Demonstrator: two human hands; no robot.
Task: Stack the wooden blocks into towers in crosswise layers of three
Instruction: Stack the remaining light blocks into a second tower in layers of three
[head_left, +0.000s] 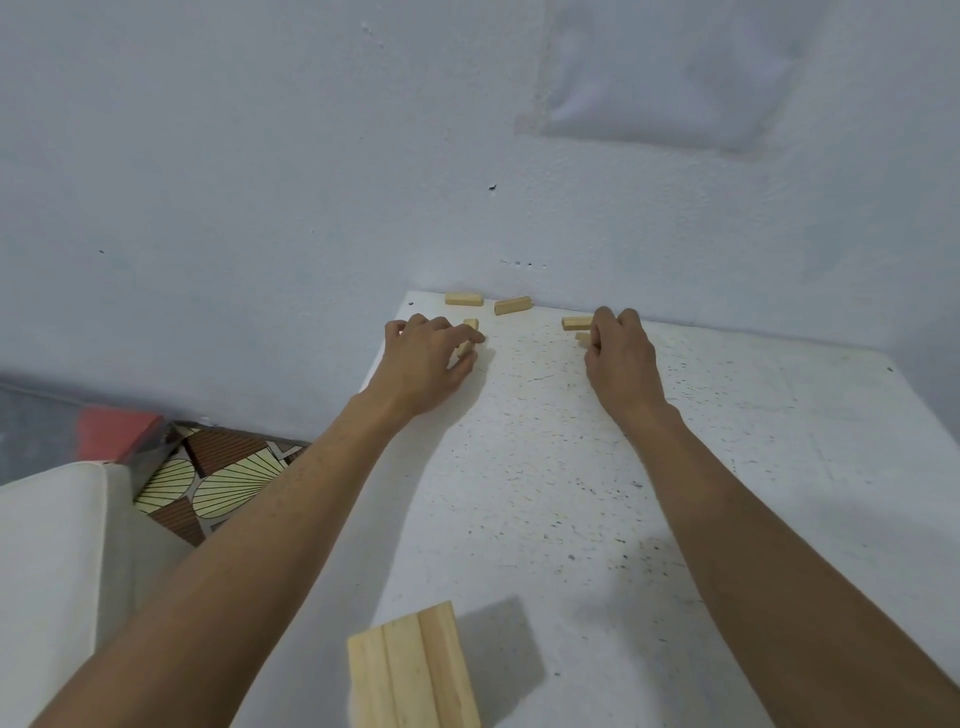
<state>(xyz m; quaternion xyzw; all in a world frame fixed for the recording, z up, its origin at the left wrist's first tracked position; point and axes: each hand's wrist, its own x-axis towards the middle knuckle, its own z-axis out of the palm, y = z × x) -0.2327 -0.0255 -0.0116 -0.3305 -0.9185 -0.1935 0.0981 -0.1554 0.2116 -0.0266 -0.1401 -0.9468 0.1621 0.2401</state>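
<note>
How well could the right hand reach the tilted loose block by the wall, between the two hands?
Probably yes: the tilted block lies uncovered by the wall, just left of the right hand. But that hand curls round a second block, so it might need to release first.

On the speckled white surface, the left grip pinches a small pale wooden block; the right grip curls round another pale block.
</note>
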